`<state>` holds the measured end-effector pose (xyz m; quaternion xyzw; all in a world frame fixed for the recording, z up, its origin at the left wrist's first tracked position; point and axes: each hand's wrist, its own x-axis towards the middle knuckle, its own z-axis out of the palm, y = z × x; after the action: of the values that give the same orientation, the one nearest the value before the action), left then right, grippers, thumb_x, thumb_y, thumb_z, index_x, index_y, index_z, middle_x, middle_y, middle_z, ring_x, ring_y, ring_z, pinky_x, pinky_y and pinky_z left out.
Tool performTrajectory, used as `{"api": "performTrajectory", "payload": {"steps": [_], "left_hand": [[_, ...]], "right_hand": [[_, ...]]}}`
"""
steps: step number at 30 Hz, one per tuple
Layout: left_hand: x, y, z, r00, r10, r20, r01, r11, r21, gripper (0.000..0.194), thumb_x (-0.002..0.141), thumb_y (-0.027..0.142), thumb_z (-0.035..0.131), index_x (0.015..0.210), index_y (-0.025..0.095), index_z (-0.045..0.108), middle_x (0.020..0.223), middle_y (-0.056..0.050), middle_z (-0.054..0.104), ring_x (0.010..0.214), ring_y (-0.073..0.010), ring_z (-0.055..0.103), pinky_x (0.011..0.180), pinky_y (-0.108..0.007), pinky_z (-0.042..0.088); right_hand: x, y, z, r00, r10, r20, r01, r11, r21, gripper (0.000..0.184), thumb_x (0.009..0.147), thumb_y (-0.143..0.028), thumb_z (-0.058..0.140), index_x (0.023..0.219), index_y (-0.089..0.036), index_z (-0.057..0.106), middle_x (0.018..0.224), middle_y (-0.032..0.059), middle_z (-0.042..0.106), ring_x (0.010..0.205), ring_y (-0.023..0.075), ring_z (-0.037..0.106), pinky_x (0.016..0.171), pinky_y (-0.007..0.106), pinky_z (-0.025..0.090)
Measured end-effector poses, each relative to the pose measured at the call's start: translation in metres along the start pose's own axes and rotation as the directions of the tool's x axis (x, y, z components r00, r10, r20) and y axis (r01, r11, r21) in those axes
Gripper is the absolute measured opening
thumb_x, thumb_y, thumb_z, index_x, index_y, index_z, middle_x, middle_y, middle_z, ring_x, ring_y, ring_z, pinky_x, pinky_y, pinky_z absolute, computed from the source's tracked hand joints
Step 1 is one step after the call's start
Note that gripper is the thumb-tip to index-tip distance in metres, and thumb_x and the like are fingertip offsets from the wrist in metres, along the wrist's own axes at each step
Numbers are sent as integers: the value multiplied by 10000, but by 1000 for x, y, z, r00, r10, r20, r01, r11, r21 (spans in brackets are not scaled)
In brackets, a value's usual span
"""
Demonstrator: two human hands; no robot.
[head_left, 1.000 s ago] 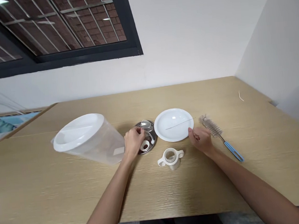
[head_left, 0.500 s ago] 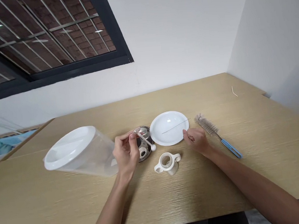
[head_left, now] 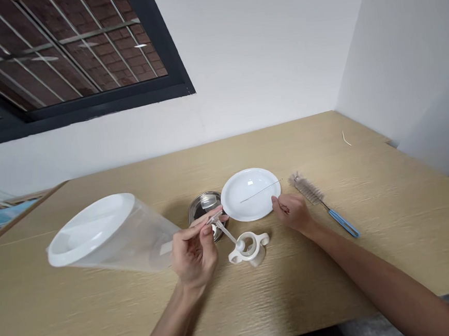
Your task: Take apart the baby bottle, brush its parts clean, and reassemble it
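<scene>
My left hand (head_left: 194, 250) pinches the clear top end of a weighted drinking straw (head_left: 227, 231). The straw slants down to the right, its white ball end (head_left: 240, 245) over the opening of a white two-handled cup collar (head_left: 257, 255); whether they touch I cannot tell. My right hand (head_left: 293, 213) is closed beside the right rim of a white plate (head_left: 233, 210). What it holds, if anything, is hidden. A thin wire (head_left: 261, 190) lies across the plate, its upper end past the rim. Behind my left fingers, a round metal dish (head_left: 192, 212) with clear and white parts is partly covered.
A translucent pitcher (head_left: 147, 231) with a white lid stands at left, near my left wrist. Right of my right hand lies a bottle brush (head_left: 309, 188) with a blue handle (head_left: 344, 223). A small bent white straw (head_left: 345, 139) rests at the table's far right.
My left hand has brought the straw down and toward me, from in front of the metal dish to the collar's opening. More of the dish shows. My right hand stays closed by the plate.
</scene>
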<state>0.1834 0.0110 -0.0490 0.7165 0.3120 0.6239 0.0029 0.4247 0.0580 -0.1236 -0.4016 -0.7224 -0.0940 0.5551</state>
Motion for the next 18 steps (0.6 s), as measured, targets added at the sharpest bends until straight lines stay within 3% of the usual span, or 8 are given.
{"api": "performTrajectory", "payload": {"steps": [11,18], "left_hand": [[-3,1,4,1000,3,18,-3,1000,13,69,980,126,545,1034,161,521,941,-101,775,821,-225,773,595,-287,613],[-3,-3,2,1000,5,-6,-5,999,46,34,994,153,538,994,161,506,1026,-127,763,739,-189,766,590,-273,597]], "right_hand": [[-3,-1,0,1000,-8,9,8,1000,-7,462,947,-157,512,569,-184,247,481,-65,290,463,69,209,495,267,195],[-4,-4,0,1000,-6,28,6,1000,14,459,943,-152,528,570,-182,262,481,-66,303,461,65,225,498,269,194]]}}
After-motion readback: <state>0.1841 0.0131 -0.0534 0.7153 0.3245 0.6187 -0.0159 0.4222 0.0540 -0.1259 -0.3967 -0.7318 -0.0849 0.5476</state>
